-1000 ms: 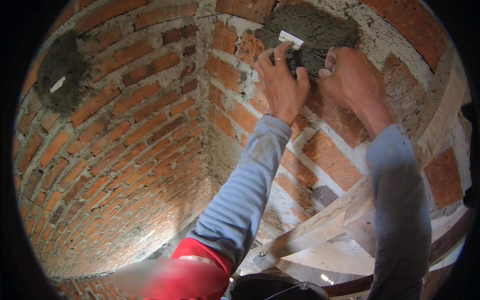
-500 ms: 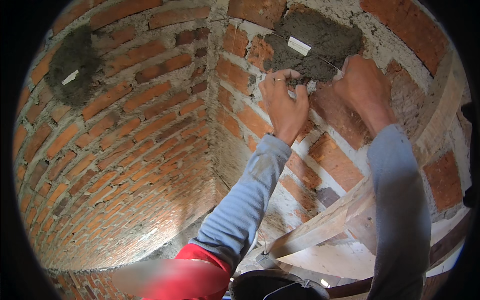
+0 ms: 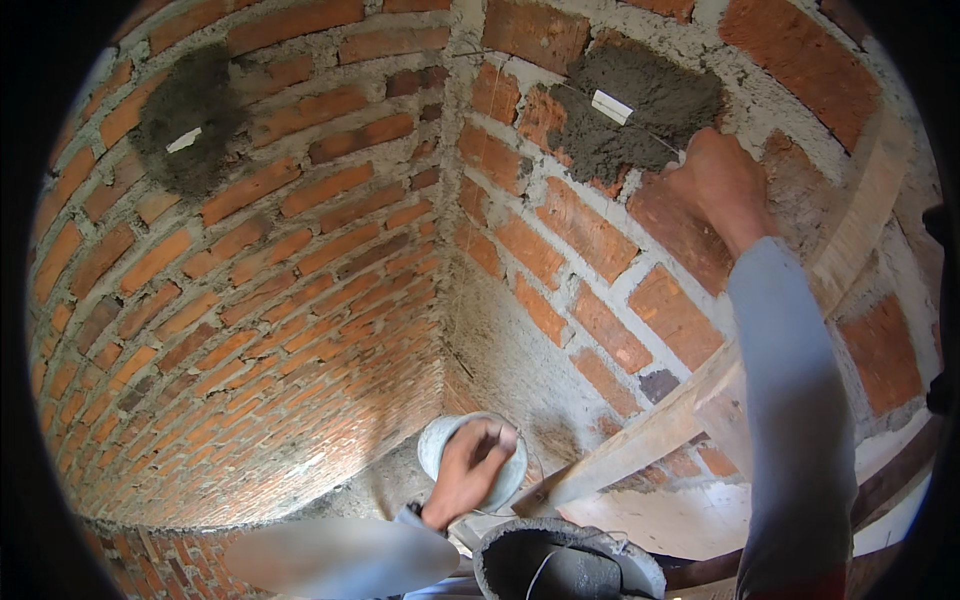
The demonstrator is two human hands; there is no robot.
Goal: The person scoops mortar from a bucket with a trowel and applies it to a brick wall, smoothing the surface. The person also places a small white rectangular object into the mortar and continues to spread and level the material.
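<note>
From here the right hand (image 3: pixel 718 185) has its fingertips tucked out of sight, so I can't tell whether they grasp the thin line (image 3: pixel 666 142) reaching them over dark mortar (image 3: pixel 665 85). A white strip (image 3: pixel 612 107) sits in that patch, high on the right-hand wall. The left hand (image 3: pixel 470 472), over a pale bucket (image 3: pixel 431 447), has bent, blurred fingers; whether they hold anything I can't tell. A dark bucket (image 3: pixel 484 562) is cut off below. Rough brick walls (image 3: pixel 328 190) meet in a corner.
</note>
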